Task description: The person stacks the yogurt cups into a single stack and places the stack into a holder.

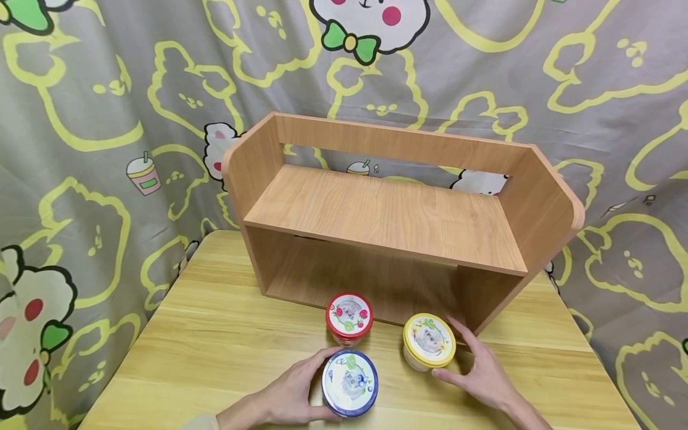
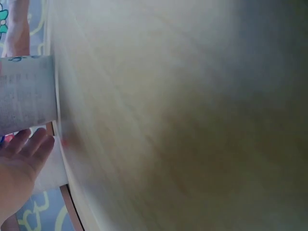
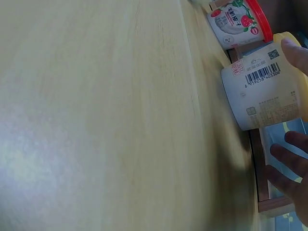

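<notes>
Head view — my left hand (image 1: pixel 290 389) spread, thumb and forefinger astride blue-lidded tub (image 1: pixel 350 383), red-lidded tub (image 1: pixel 349 316) just beyond. My right hand (image 1: pixel 486 371) likewise — fingers straight, yellow-lidded tub (image 1: pixel 429 341) between thumb and forefinger.

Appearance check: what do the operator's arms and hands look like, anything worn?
Two bare human hands, left and right, no gloves. A plain, pale greyish fabric sleeve shows at the left forearm by the head view's bottom edge; no sleeve in view on the right. No rings, cables or markings that I can make out.
</notes>
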